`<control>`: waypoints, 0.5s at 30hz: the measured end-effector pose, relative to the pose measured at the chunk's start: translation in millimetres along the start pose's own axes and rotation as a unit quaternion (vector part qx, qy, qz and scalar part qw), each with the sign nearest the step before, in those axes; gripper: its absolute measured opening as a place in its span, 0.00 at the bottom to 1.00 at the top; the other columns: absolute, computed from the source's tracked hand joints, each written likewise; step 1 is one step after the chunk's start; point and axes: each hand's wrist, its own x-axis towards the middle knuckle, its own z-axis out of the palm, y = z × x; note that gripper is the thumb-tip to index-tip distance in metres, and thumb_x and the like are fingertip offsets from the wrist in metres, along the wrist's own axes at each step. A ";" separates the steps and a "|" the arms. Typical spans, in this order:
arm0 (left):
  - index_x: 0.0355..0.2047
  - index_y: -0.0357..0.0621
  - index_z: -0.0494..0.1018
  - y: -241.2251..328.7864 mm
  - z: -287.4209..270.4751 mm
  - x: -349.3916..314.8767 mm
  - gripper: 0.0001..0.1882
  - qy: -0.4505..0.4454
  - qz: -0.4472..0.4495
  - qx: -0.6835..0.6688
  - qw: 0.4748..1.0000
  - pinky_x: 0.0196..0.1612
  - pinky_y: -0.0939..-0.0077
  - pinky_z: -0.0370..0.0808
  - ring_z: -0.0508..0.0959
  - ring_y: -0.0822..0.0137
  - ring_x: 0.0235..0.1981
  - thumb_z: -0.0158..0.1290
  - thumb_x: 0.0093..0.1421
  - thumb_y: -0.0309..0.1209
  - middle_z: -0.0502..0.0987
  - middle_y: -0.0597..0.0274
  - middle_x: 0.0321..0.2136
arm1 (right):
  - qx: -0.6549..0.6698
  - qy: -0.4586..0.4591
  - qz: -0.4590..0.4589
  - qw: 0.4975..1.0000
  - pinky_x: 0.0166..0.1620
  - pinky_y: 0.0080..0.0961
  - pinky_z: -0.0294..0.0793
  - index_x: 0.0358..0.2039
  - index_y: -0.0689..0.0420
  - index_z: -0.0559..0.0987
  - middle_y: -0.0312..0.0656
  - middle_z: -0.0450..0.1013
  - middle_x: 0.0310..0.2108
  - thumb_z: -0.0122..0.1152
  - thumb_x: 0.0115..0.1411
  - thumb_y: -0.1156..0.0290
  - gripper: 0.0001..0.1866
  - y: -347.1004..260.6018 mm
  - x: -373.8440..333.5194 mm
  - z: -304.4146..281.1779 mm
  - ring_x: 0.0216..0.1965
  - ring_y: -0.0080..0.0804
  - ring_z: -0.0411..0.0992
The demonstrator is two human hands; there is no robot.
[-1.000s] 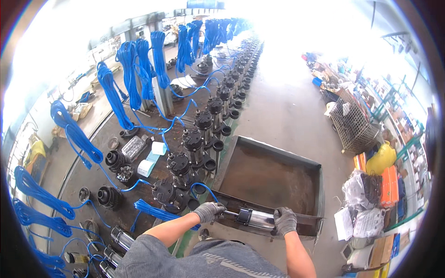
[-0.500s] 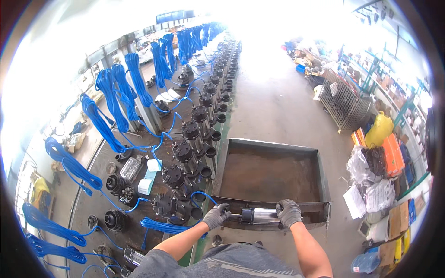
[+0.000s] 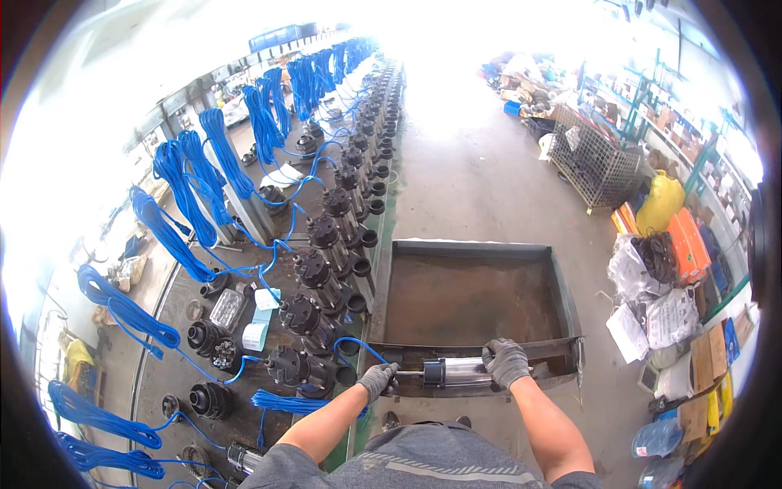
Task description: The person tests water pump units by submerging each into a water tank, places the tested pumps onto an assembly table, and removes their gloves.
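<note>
A silver cylindrical pump motor (image 3: pixel 460 372) with a black collar lies almost level across the front of a metal trough (image 3: pixel 481 247). A thin shaft sticks out of its left end. My left hand (image 3: pixel 378 381), in a grey glove, is closed round the tip of that shaft. Over the motor's right end my gloved right hand (image 3: pixel 507 363) curls its fingers, hiding that end. A blue cable (image 3: pixel 358 342) runs from the bench side to my left hand; its end is hidden there.
Left of me, a long bench carries a row of upright pumps (image 3: pixel 303 319), coiled blue cables (image 3: pixel 167 232), black pump parts (image 3: pixel 210 399) and paper slips (image 3: pixel 254 336). Brown residue covers the trough's floor. Along the right stand a mesh crate (image 3: pixel 593 167), bags (image 3: pixel 658 204) and cardboard boxes (image 3: pixel 707 359).
The whole view has shifted slightly. My right hand and the motor's right end sit a little higher; both hands keep the same hold.
</note>
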 end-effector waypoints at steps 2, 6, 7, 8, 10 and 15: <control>0.53 0.42 0.78 -3.4 -1.0 -6.2 0.20 0.026 0.117 0.098 0.988 0.34 0.71 0.80 0.80 0.68 0.27 0.57 0.73 0.45 0.81 0.61 0.27 | 0.008 0.005 0.000 1.000 0.55 0.47 0.77 0.39 0.55 0.85 0.49 0.82 0.44 0.58 0.67 0.57 0.15 -0.5 -1.3 -1.3 0.49 0.52 0.78; 0.56 0.36 0.77 -7.5 -10.5 -26.5 0.23 0.043 0.431 0.341 0.834 0.48 0.67 0.81 0.83 0.62 0.38 0.62 0.69 0.41 0.81 0.59 0.30 | 0.002 0.001 0.001 1.000 0.56 0.47 0.77 0.40 0.55 0.85 0.49 0.82 0.44 0.58 0.67 0.58 0.15 -0.7 -1.4 -2.5 0.50 0.52 0.78; 0.56 0.36 0.77 -5.0 -12.4 -27.6 0.23 0.040 0.455 0.355 0.816 0.48 0.67 0.81 0.83 0.61 0.38 0.63 0.69 0.41 0.81 0.59 0.29 | 0.000 0.000 0.001 1.000 0.56 0.47 0.77 0.40 0.55 0.85 0.49 0.81 0.44 0.58 0.67 0.58 0.15 -0.8 -1.0 -2.4 0.50 0.52 0.78; 0.55 0.36 0.77 -2.5 -14.8 -28.7 0.24 0.020 0.414 0.339 0.844 0.48 0.67 0.80 0.83 0.61 0.38 0.63 0.68 0.42 0.81 0.60 0.29 | -0.006 0.001 0.000 1.000 0.56 0.47 0.77 0.40 0.55 0.85 0.49 0.81 0.44 0.58 0.67 0.58 0.15 -1.0 -0.8 -2.3 0.50 0.52 0.78; 0.52 0.37 0.79 6.1 -15.3 -23.3 0.24 -0.003 0.283 0.293 0.913 0.40 0.68 0.80 0.82 0.61 0.33 0.62 0.69 0.46 0.79 0.62 0.27 | 0.001 0.006 0.002 1.000 0.55 0.47 0.77 0.39 0.54 0.86 0.49 0.82 0.43 0.60 0.66 0.59 0.13 -1.5 -0.2 -1.7 0.48 0.52 0.78; 0.41 0.44 0.81 15.0 0.1 -4.7 0.17 0.032 0.010 0.031 0.999 0.23 0.73 0.71 0.73 0.73 0.19 0.56 0.74 0.46 0.75 0.68 0.21 | 0.002 0.010 0.001 1.000 0.55 0.47 0.77 0.39 0.54 0.86 0.48 0.82 0.43 0.60 0.66 0.60 0.13 -1.8 -0.7 -0.8 0.48 0.51 0.78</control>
